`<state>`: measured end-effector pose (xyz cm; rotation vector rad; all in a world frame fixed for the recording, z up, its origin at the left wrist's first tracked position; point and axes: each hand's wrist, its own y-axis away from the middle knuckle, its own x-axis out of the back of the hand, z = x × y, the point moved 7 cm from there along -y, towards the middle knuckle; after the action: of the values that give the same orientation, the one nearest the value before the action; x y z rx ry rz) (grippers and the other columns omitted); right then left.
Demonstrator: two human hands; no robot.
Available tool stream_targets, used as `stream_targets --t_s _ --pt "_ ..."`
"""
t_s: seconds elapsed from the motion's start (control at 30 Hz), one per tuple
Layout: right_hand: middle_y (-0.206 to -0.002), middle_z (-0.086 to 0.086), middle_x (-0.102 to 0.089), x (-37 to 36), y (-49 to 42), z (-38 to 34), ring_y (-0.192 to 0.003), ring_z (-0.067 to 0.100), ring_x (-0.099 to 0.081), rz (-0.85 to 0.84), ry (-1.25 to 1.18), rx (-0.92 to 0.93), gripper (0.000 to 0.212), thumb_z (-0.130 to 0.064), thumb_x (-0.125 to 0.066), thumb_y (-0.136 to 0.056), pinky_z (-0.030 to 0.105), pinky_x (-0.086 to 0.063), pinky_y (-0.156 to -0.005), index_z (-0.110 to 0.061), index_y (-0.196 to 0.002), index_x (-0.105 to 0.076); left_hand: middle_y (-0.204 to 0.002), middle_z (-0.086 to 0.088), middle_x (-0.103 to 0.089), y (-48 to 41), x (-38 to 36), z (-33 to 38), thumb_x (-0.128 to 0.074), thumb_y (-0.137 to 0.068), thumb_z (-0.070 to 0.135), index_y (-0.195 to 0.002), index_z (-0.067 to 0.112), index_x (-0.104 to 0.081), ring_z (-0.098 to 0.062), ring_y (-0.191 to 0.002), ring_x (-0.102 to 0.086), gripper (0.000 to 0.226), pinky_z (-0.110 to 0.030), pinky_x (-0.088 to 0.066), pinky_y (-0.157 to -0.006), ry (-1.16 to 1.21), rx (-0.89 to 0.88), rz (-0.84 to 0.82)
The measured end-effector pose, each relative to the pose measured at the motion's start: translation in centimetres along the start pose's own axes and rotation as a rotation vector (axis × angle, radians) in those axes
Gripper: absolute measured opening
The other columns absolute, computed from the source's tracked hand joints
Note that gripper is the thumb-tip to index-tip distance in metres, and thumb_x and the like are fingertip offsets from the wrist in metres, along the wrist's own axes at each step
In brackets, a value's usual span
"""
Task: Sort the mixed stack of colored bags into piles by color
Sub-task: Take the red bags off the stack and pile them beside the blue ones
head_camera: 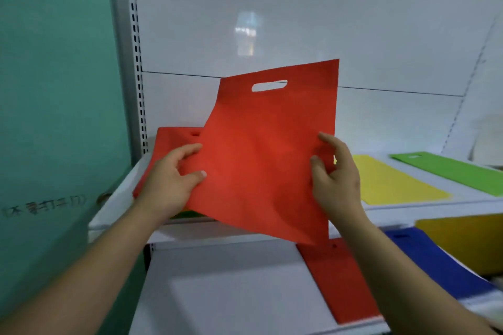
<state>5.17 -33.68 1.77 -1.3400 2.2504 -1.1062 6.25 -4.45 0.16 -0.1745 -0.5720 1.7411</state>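
Fingers of your left hand (pixel 171 177) pinch the red bag (pixel 261 149) by its left edge, your right hand (pixel 337 179) pinches its right edge, above the left end of the shelf (pixel 435 181).

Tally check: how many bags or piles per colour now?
Red: 3, held red bag, red stack top, lower red pile
Yellow: 2, yellow pile, darker yellow pile
Green: 2, green pile, green sliver
Blue: 1, blue pile
Total: 8
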Motion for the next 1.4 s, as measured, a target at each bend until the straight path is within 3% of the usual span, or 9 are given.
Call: stream_targets --t_s 0.23,0.37,0.43,0.57,0.63,0.83,1.0,1.17,1.4 --pt "-0.114 -0.001 -0.059 11.1 4.6 3.6 -0.085 0.014 -0.047 0.082 0.124 -0.152 0.055 -0.021 -0.048 -0.077 0.032 -0.042 -0.083 -0.029 -0.131 -0.052 -0.123 0.005 -0.052 7.4 -7.8 1.2 -0.070 -0.077 0.006 -0.123 0.030 -0.053 -0.015 -0.120 -0.051 0.054 -0.038 -0.039 -0.107 -0.087 -0.128 -0.078" --pt "-0.122 -0.004 -0.057 19.4 6.8 6.4 -0.074 -0.005 -0.049 0.077 0.210 -0.230 0.051 -0.013 -0.054 -0.086 0.009 -0.039 -0.075 -0.025 -0.135 -0.050 -0.122 0.007 -0.049 11.8 -15.1 1.6 -0.067 -0.080 -0.005 -0.126 0.024 -0.053 -0.013 -0.117 -0.051 0.056 -0.028 -0.037 -0.103 -0.082 -0.084 -0.147" --pt "-0.127 -0.005 -0.055 24.0 8.0 7.7 -0.087 -0.010 -0.049 0.081 0.258 -0.274 0.049 -0.010 -0.057 -0.090 0.003 -0.033 -0.076 -0.021 -0.137 -0.049 -0.123 0.007 -0.050 14.4 -19.4 1.9 -0.066 -0.081 -0.004 -0.126 0.027 -0.052 -0.010 -0.117 -0.050 0.056 -0.029 -0.038 -0.104 -0.071 -0.061 -0.199" --pt "-0.140 0.001 -0.048 32.9 10.7 10.7 -0.125 0.011 -0.044 0.063 0.333 -0.347 0.048 -0.015 -0.059 -0.093 0.005 -0.025 -0.091 -0.015 -0.140 -0.046 -0.125 0.008 -0.047 20.0 -28.1 2.6 -0.065 -0.084 0.001 -0.130 0.022 -0.053 -0.006 -0.114 -0.048 0.052 -0.025 -0.038 -0.101 -0.085 -0.002 -0.303" --pt "-0.142 0.000 -0.046 36.8 12.1 12.2 -0.129 0.013 -0.043 0.053 0.377 -0.386 0.049 -0.017 -0.058 -0.094 0.006 -0.024 -0.093 -0.016 -0.141 -0.044 -0.126 0.010 -0.045 22.4 -32.0 2.8 -0.063 -0.086 0.002 -0.133 0.020 -0.051 -0.003 -0.113 -0.044 0.051 -0.020 -0.037 -0.097 -0.074 0.022 -0.360" --pt "-0.138 -0.002 -0.049 44.7 16.4 16.3 -0.123 0.010 -0.045 0.007 0.442 -0.517 0.050 -0.017 -0.057 -0.094 0.011 -0.029 -0.094 -0.019 -0.142 -0.042 -0.132 0.008 -0.046 27.5 -39.7 1.0 -0.065 -0.086 0.006 -0.134 0.023 -0.051 -0.007 -0.118 -0.046 0.052 -0.033 -0.041 -0.103 -0.069 0.128 -0.461" --pt "-0.139 -0.003 -0.048 46.1 19.4 20.0 -0.127 0.015 -0.045 -0.049 0.495 -0.615 0.050 -0.020 -0.056 -0.094 0.016 -0.030 -0.094 -0.022 -0.142 -0.042 -0.131 0.002 -0.050 30.4 -41.9 -2.7 -0.065 -0.085 0.005 -0.131 0.026 -0.052 -0.018 -0.119 -0.052 0.053 -0.045 -0.045 -0.101 -0.081 0.233 -0.504" --pt "-0.140 0.001 -0.049 42.8 19.4 25.1 -0.125 0.018 -0.046 -0.152 0.532 -0.653 0.050 -0.019 -0.058 -0.092 0.015 -0.028 -0.088 -0.019 -0.140 -0.043 -0.133 -0.001 -0.050 29.9 -42.4 -7.3 -0.065 -0.085 0.007 -0.132 0.026 -0.052 -0.021 -0.120 -0.052 0.052 -0.046 -0.044 -0.101 -0.130 0.341 -0.482" --pt "-0.139 0.004 -0.051 34.8 16.3 33.5 -0.126 0.021 -0.047 -0.346 0.502 -0.726 0.048 -0.021 -0.056 -0.093 0.028 -0.035 -0.100 -0.020 -0.139 -0.043 -0.133 -0.007 -0.050 25.6 -42.3 -14.0 -0.063 -0.087 0.004 -0.133 0.022 -0.051 -0.022 -0.114 -0.055 0.050 -0.044 -0.047 -0.098 -0.176 0.479 -0.375"
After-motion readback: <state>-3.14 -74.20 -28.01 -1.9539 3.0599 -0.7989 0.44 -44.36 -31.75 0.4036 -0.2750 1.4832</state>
